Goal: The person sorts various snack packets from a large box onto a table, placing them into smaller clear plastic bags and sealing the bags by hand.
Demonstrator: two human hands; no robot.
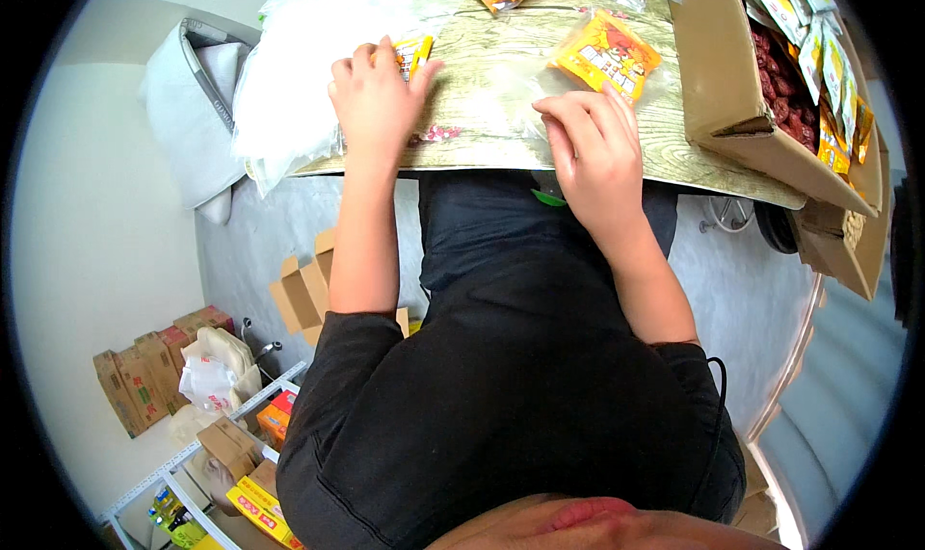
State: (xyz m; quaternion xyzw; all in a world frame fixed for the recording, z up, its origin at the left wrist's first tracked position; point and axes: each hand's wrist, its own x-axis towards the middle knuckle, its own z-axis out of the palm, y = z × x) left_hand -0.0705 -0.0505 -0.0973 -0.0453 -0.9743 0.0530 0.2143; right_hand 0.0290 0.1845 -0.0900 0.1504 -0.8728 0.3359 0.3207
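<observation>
Left hand [378, 102], fingers and thumb spread, over a yellow packet [415, 53] on the wood-grain table [477, 64]; right hand [594, 150], fingers curled, grip cannot be told, at a clear-bagged orange packet [607, 54] left of the open cardboard box [711, 64].

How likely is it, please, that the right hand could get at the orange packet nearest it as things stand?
Most likely yes: the right hand is close by the near edge of the orange packet, and only thin clear plastic seems to lie around it.
</observation>
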